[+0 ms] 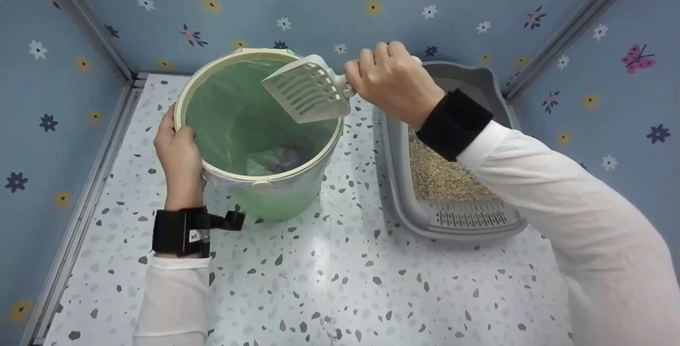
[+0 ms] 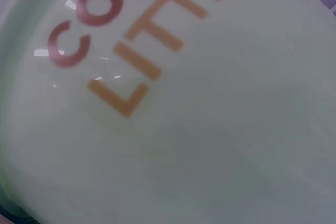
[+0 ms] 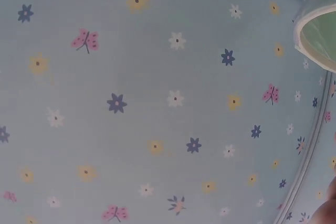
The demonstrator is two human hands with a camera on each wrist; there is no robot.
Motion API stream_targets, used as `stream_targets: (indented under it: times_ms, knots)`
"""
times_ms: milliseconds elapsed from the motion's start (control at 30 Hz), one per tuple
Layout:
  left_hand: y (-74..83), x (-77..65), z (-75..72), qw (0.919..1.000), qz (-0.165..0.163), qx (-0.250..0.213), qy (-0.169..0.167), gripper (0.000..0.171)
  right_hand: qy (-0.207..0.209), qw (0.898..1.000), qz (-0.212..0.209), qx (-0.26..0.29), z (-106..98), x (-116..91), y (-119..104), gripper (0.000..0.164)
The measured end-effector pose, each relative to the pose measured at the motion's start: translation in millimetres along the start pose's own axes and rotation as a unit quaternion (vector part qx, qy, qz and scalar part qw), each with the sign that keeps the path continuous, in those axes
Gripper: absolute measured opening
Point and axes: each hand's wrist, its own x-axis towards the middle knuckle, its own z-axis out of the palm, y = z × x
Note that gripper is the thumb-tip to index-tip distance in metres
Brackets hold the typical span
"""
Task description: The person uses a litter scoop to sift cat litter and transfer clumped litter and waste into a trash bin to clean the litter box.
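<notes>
While a tray (image 1: 462,231) is holding granules (image 1: 443,176), our left hand (image 1: 181,159) is gripping a lined bin (image 1: 279,200), right hand (image 1: 393,81) a scoop (image 1: 308,92).

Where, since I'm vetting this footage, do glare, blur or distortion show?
Head: a pale glare streak on the speckled floor; left wrist: small white highlights on the glossy bucket, a hazy cast, slightly soft lettering; right wrist: hazy too, and the wall trim bows, probably lens distortion.

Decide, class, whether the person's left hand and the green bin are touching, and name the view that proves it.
Touching. The head view shows it: the left hand grips the green bin at its rim, thumb against the edge.
</notes>
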Motion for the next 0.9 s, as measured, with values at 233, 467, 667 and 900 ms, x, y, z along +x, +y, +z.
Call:
stream_targets:
  times_ms: [233, 467, 667, 900]
  knots:
    - [-0.3, 0.7, -0.2, 1.0000, -0.001, 0.005, 0.002, 0.058, -0.024, 0.996, 0.040, 0.072, 9, -19, 5, 0.029]
    - [-0.6, 0.7, -1.2, 0.9997, 0.007, 0.024, 0.002, 0.059, -0.025, 0.988, 0.091, 0.120, 18, -45, 10, 0.026]
    - [-2.5, -1.0, -3.6, 0.9994, 0.019, 0.027, 0.001, 0.058, -0.047, 0.970, 0.160, 0.176, 27, -73, 15, 0.031]
    - [0.1, -2.7, -4.5, 0.9994, 0.007, 0.032, 0.010, 0.060, -0.075, 0.937, 0.253, 0.230, 41, -116, 21, 0.023]
